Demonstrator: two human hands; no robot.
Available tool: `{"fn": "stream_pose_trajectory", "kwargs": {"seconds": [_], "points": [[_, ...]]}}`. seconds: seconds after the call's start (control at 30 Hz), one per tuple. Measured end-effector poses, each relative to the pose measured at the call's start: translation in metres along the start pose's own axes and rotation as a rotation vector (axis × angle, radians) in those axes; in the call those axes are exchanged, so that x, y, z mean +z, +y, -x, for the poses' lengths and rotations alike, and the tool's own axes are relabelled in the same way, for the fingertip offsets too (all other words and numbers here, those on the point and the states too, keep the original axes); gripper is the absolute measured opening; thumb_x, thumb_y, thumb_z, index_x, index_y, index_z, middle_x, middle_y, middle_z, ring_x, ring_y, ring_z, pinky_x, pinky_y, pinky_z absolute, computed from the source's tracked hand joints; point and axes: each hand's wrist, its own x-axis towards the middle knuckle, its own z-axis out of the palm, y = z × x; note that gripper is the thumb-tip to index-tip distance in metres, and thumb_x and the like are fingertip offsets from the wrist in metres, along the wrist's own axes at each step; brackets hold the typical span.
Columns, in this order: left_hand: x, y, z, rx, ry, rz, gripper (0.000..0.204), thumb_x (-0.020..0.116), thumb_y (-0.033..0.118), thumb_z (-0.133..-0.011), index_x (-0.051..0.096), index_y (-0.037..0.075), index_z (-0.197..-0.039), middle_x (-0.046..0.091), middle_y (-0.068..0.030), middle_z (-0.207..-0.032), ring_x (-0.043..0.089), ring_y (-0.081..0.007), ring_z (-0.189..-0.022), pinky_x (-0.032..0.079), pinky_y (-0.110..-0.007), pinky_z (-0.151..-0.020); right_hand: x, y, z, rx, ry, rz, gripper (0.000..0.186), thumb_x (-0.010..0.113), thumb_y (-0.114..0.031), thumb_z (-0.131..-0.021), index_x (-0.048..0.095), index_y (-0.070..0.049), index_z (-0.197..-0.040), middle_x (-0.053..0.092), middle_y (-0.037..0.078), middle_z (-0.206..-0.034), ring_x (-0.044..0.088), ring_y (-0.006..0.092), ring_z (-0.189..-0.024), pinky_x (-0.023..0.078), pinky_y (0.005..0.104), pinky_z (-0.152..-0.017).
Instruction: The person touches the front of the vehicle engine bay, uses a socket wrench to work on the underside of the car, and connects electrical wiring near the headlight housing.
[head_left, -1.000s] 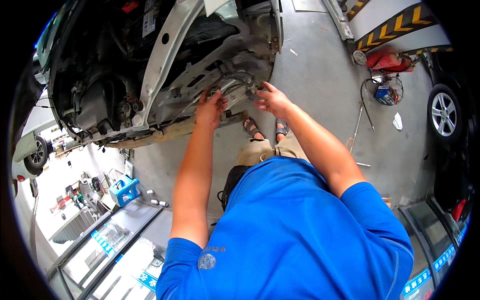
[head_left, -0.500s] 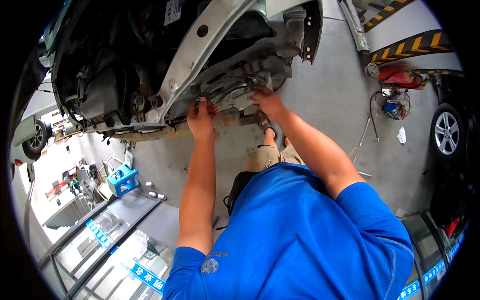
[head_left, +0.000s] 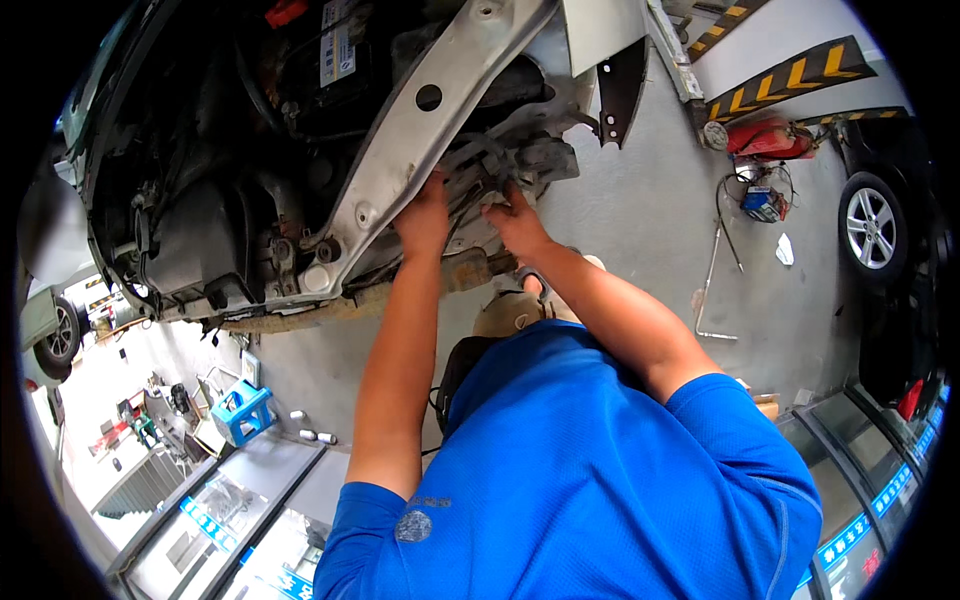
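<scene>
A car's front end lies open before me, its silver metal rail running diagonally over the dark engine bay. My left hand reaches in under that rail, where its fingertips are hidden. Beside it, my right hand is raised to dark wiring along the inner body panel. Its fingers are bent and closed by the wiring, but what lies between them is too small to name.
A battery sits deep in the engine bay. On the right floor are a long metal rod, a red machine and a blue box. A black car's wheel stands at far right, a blue stool at left.
My left hand has moved up and right, and its fingers have gone under the silver rail. My right hand has lowered slightly and stays near the wiring. The whole view has shifted a little.
</scene>
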Motion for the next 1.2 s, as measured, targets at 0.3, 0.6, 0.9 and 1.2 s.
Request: {"fn": "stream_pose_trajectory", "kwargs": {"seconds": [0.3,0.6,0.9,1.2], "points": [[-0.008,0.017,-0.023,-0.484,-0.042,0.031,0.024,0.049,0.029,-0.091,0.053,0.006,-0.093,0.055,-0.0046,-0.065,0.051,-0.0140,-0.049,0.039,-0.031,-0.045,-0.018,0.001,-0.006,0.015,-0.024,0.225,0.070,0.064,-0.025,-0.076,0.030,0.004,-0.130,0.051,0.022,-0.115,0.054,0.0264,-0.098,0.043,0.0337,-0.081],[0.001,0.020,0.016,-0.425,0.120,0.175,0.026,0.051,0.015,-0.088,0.048,0.001,-0.110,0.055,-0.0059,-0.065,0.050,-0.0124,-0.049,0.039,-0.026,-0.044,-0.054,-0.022,0.005,0.027,-0.214,0.319,0.057,0.062,-0.023,-0.077,0.039,0.002,-0.123,0.054,0.020,-0.111,0.057,0.0302,-0.093,0.045,0.0359,-0.079],[-0.001,0.029,0.090,-0.309,0.316,0.190,0.021,0.051,0.012,-0.088,0.057,-0.001,-0.103,0.056,-0.0027,-0.070,0.050,-0.0087,-0.059,0.041,-0.023,-0.053,-0.080,-0.069,-0.011,-0.084,-0.601,0.352,0.030,0.059,-0.021,-0.080,0.056,0.000,-0.103,0.064,0.013,-0.088,0.061,0.0211,-0.081,0.048,0.0306,-0.070],[-0.022,-0.025,0.269,-0.776,0.497,0.076,0.021,0.052,0.015,-0.086,0.059,0.002,-0.101,0.058,-0.0038,-0.072,0.054,-0.0103,-0.059,0.041,-0.023,-0.052,-0.030,-0.118,-0.012,-0.838,-0.491,0.628,0.023,0.057,-0.019,-0.082,0.057,-0.003,-0.098,0.059,0.018,-0.087,0.057,0.0339,-0.081,0.046,0.0394,-0.073]]}}
